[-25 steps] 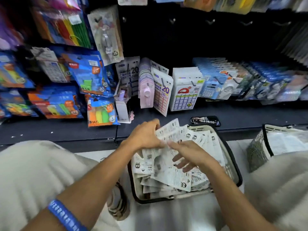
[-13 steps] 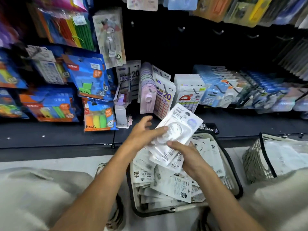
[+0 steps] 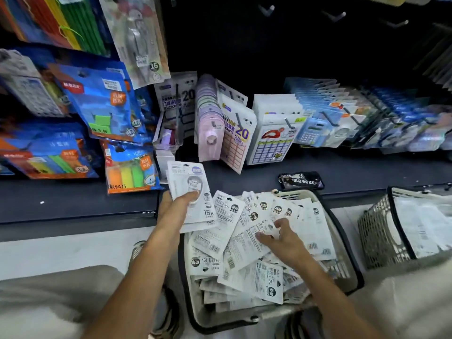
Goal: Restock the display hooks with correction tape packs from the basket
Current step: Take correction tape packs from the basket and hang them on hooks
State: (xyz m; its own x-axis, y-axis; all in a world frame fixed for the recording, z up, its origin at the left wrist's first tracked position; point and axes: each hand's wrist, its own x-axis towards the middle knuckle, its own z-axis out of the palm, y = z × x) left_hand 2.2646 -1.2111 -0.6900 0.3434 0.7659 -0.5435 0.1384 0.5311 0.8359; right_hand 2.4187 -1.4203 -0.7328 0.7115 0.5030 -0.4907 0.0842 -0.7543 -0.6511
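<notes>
White card packs [image 3: 190, 192] now sit stacked in the left hand [image 3: 175, 209], thumb pressed across the front and fingers curled behind. Half a second ago both hands held this stack over the basket; the left hand has since carried it leftward and up, clear of the rim, toward the shelf edge. The right hand [image 3: 281, 238] has let go and dropped back onto the loose packs [image 3: 244, 241] in the basket [image 3: 342, 241], fingers spread and slightly bent, tips touching a pack, nothing gripped yet.

Meaning for the task: collection is under way, hanging is not. The likely step is to gather more packs into the left-hand stack before going to a hook. The basket is still heaped, so most of the restock remains.

Surroundings, left to right:
- Left of the left hand: blue sticky-note packs [image 3: 129, 167] hanging low over the shelf [image 3: 73, 196].
- Above both hands: lilac packs [image 3: 210, 123] and label sheets [image 3: 236, 133] crowding their hooks.
- Higher up, above the right hand: bare hooks [image 3: 266, 9] on the dark back panel.
- Beyond the right hand: a phone [image 3: 300, 181] lying on the shelf.
- Right of the right hand: a second basket [image 3: 381, 231].

Obstruction: the full rows of hanging goods stand between the hands and the bare hooks. Which hook takes these packs cannot be told.
</notes>
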